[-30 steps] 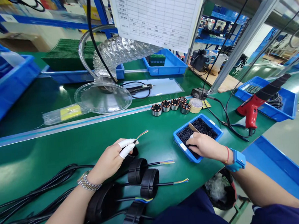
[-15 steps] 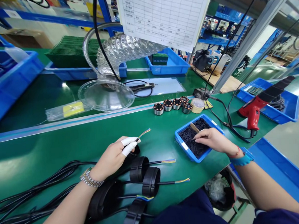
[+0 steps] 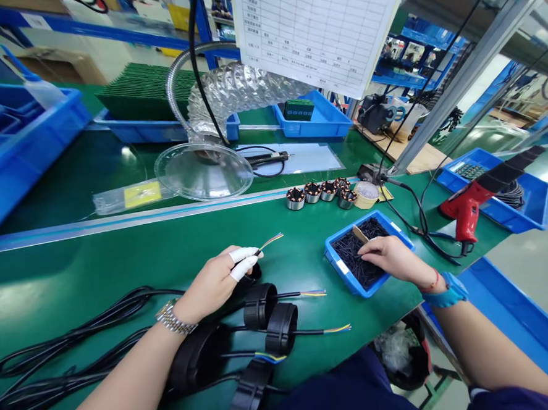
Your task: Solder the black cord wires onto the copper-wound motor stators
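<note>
My left hand [image 3: 218, 279], with white finger cots on two fingers, pinches the end of a black cable. Thin coloured wires [image 3: 271, 241] fan out past its fingertips. My right hand [image 3: 391, 256] reaches into a small blue tray [image 3: 348, 282] of short black tubes [image 3: 354, 259]. Its thumb and fingertips are pressed together at the pile; what they grip, if anything, cannot be made out. A flat tan stick [image 3: 360, 234] leans in the tubes. Below my left hand lie black ring-shaped caps [image 3: 260, 308] threaded on cables with bared coloured wires [image 3: 338, 329].
Several copper-wound motor stators [image 3: 295, 198] stand beside a round tub [image 3: 366, 193]. A red heat gun [image 3: 467, 215] lies at the right. A clear extraction hood [image 3: 204, 172] hangs over the bench. Coiled black cables [image 3: 77, 334] lie at the left.
The whole view has shifted slightly, so things appear a little further right. My left hand still pinches the cable, and my right hand stays in the tray of tubes.
</note>
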Demonstrator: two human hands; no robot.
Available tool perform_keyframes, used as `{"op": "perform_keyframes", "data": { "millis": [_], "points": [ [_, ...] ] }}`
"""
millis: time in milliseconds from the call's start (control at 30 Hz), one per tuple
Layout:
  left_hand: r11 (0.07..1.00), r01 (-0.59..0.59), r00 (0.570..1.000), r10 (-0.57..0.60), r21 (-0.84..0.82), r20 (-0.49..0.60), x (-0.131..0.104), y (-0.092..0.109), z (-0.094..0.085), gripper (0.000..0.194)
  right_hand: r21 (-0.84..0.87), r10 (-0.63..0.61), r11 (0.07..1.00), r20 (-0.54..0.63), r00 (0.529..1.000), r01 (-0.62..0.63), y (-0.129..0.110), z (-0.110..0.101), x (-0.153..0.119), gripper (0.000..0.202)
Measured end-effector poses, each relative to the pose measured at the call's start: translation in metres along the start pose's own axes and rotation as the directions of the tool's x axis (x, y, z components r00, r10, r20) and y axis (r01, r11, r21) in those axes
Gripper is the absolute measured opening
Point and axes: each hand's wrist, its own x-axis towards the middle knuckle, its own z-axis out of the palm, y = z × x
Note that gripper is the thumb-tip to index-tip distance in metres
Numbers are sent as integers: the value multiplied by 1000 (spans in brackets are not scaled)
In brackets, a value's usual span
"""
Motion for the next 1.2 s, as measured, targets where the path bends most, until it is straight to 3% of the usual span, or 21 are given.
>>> {"op": "perform_keyframes", "data": {
  "millis": [200,300,433,533,600,767,933,1200],
  "points": [
    [1000,-9,1000,9,-20,-3,1,1,0,36,-27,20,999,4,1000,-20,1,-2,-1,14],
    [999,-11,1000,10,-32,-6,2,4,-1,34,15,26,1000,-17,1000,-26,-10,-11,2,14],
    [996,31,999,-29,-85,25,2,12,-4,33,85,-98,991,-13,995,99,-53,-14,25,15],
    [988,29,1000,-27,-153,15,1,18,-4,30,120,-227,968,61,972,219,-93,2,52,16],
    [985,1,1000,-2,-173,-1,0,19,-3,31,188,-258,954,123,958,233,-114,20,69,18],
    [987,-72,997,69,-145,-21,-1,14,-4,28,342,-232,926,187,955,158,-135,56,91,19],
    [993,-85,996,81,-86,-44,-1,11,-3,28,493,-130,870,198,971,16,-132,64,90,16],
    [995,-63,994,57,-76,-90,-1,12,3,20,773,-28,615,217,976,-154,-130,73,92,11]
  ]
}}
